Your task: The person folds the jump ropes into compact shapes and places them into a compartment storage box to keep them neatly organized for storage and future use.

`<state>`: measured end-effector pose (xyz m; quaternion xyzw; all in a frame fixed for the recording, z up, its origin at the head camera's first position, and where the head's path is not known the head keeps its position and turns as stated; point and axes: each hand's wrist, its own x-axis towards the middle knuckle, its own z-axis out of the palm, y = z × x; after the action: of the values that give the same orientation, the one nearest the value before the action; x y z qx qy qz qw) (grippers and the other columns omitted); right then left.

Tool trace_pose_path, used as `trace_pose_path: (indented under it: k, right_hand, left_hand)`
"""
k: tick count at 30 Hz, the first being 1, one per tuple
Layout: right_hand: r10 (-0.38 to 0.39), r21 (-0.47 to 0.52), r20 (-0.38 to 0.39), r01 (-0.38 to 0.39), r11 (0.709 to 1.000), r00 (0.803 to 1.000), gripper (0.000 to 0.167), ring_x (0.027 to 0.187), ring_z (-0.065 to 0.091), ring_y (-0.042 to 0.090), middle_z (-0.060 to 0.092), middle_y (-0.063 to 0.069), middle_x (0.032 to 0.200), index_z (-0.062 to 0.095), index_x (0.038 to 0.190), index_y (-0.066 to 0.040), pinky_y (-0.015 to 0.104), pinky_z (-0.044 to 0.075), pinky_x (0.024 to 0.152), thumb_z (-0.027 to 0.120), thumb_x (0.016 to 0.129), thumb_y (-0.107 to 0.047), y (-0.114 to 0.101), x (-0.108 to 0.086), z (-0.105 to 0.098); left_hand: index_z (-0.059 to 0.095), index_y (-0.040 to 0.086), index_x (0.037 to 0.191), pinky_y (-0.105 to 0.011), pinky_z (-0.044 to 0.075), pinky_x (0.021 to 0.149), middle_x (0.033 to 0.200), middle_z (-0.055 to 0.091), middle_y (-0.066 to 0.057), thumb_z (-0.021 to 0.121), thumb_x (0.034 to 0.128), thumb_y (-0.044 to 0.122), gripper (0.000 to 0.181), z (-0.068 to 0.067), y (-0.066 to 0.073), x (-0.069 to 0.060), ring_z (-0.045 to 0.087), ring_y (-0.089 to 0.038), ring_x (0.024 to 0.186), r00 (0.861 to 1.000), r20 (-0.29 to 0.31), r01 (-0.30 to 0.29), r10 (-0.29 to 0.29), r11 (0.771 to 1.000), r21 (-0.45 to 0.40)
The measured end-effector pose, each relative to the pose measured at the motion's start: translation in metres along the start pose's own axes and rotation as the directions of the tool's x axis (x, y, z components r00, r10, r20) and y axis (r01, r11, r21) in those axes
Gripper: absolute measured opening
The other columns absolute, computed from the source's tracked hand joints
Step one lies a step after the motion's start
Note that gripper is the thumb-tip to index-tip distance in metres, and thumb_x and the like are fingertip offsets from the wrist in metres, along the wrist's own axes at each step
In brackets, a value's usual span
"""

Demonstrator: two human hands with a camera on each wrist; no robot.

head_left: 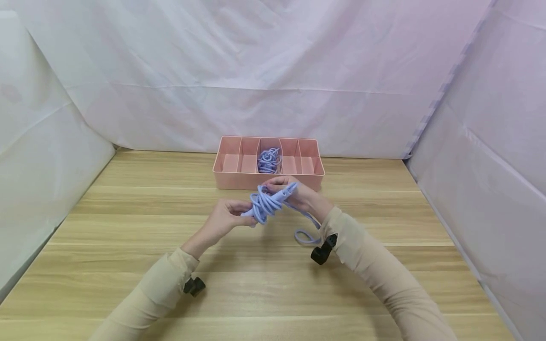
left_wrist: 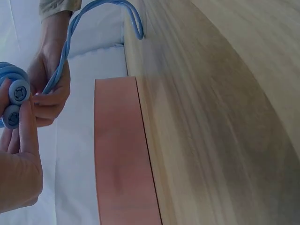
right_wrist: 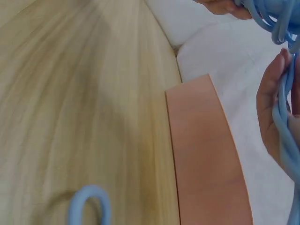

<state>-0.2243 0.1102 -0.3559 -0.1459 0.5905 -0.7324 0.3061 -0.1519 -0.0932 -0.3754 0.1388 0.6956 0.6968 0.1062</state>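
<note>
A light blue jump rope is in both hands above the table, its cord wound in several loops round its two handles. My left hand grips the handles at their lower-left end; the round handle ends show between thumb and fingers in the left wrist view. My right hand is at the other side of the bundle, holding the cord between its fingers and thumb. From there a doubled length of cord hangs past the right wrist and ends in a loop low over the table.
A pink box with several compartments stands behind the hands near the back of the wooden table. Its middle compartment holds another bundle of blue cord. White cloth hangs at the back and both sides.
</note>
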Motion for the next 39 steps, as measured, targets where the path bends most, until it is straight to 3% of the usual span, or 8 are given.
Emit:
trace_pose_path:
  k: [6,12,15,22,29,33,36,39]
  right_hand:
    - [0.050,-0.008,-0.140,-0.051,0.999,0.989,0.032,0.074,0.060,0.009,0.064,-0.001,0.079,0.045,0.118,0.019,0.021,0.052,0.071,0.042,0.088,0.007,0.014,0.001,-0.002]
    - [0.172,0.073,-0.166,-0.162,0.984,0.971,0.038,0.070,0.061,0.007,0.066,0.001,0.084,0.041,0.128,0.011,0.020,0.054,0.067,0.046,0.093,-0.003,0.017,-0.005,0.003]
    - [0.193,0.076,-0.178,-0.182,0.980,0.965,0.039,0.068,0.061,0.006,0.066,0.000,0.084,0.040,0.130,0.010,0.018,0.054,0.065,0.045,0.093,-0.003,0.017,-0.011,0.005]
    - [0.182,0.010,-0.217,-0.184,0.983,0.959,0.038,0.066,0.061,0.007,0.067,0.003,0.084,0.042,0.127,0.012,0.021,0.054,0.064,0.047,0.093,-0.003,0.017,-0.023,0.010]
    - [0.152,-0.160,-0.247,-0.195,0.968,0.957,0.035,0.059,0.055,0.006,0.064,0.021,0.098,0.050,0.120,0.012,0.018,0.050,0.054,0.053,0.091,-0.006,0.029,-0.019,0.022]
    - [0.135,-0.209,-0.247,-0.189,0.960,0.959,0.034,0.056,0.053,0.006,0.065,0.020,0.093,0.054,0.118,0.011,0.018,0.049,0.051,0.054,0.090,-0.009,0.034,-0.015,0.027]
    - [0.085,-0.244,-0.253,-0.149,0.958,0.964,0.033,0.056,0.054,0.006,0.067,0.012,0.085,0.054,0.116,0.012,0.019,0.050,0.051,0.054,0.091,-0.009,0.037,-0.016,0.031]
    - [0.028,-0.278,-0.239,-0.097,0.956,0.971,0.031,0.057,0.055,0.008,0.067,0.012,0.084,0.053,0.115,0.014,0.020,0.052,0.053,0.051,0.092,-0.006,0.038,-0.021,0.036]
  left_hand:
    - [0.061,-0.010,0.103,-0.027,0.054,0.075,0.082,0.070,0.005,0.067,0.0720,-0.006,0.032,-0.010,-0.005,0.004,0.065,-0.009,0.071,0.992,-0.126,0.011,-0.016,0.999,-0.047]
    - [0.067,0.018,0.085,-0.022,0.052,0.074,0.076,0.068,0.012,0.068,0.0715,-0.006,0.027,-0.017,-0.009,0.008,0.064,-0.006,0.074,0.966,-0.253,0.017,-0.047,0.993,-0.118]
    - [0.066,0.013,0.089,-0.021,0.051,0.076,0.077,0.068,0.012,0.067,0.0735,-0.004,0.024,-0.019,-0.009,0.009,0.064,-0.004,0.075,0.955,-0.289,0.040,-0.068,0.994,-0.102]
    - [0.058,-0.006,0.110,-0.018,0.050,0.077,0.088,0.069,0.004,0.067,0.0763,-0.002,0.036,-0.026,-0.009,0.012,0.062,0.000,0.077,0.889,-0.435,0.108,-0.140,0.989,-0.098]
    - [0.061,0.004,0.099,-0.021,0.051,0.078,0.078,0.068,0.010,0.068,0.0759,-0.002,0.025,-0.019,-0.012,0.014,0.064,-0.005,0.075,0.904,-0.396,0.075,-0.162,0.971,-0.226]
    - [0.063,0.014,0.087,-0.022,0.051,0.079,0.077,0.068,0.009,0.066,0.0777,-0.003,0.020,-0.017,-0.012,0.013,0.065,-0.008,0.077,0.913,-0.359,0.075,-0.192,0.946,-0.316]
    - [0.062,0.009,0.095,-0.022,0.051,0.081,0.079,0.068,0.008,0.061,0.0805,-0.006,0.021,-0.017,-0.012,0.013,0.065,-0.007,0.079,0.905,-0.367,0.071,-0.214,0.928,-0.366]
    - [0.055,0.000,0.115,-0.021,0.050,0.082,0.092,0.069,-0.001,0.060,0.0820,-0.004,0.033,-0.017,-0.011,0.014,0.065,-0.006,0.080,0.878,-0.419,0.064,-0.231,0.925,-0.375]
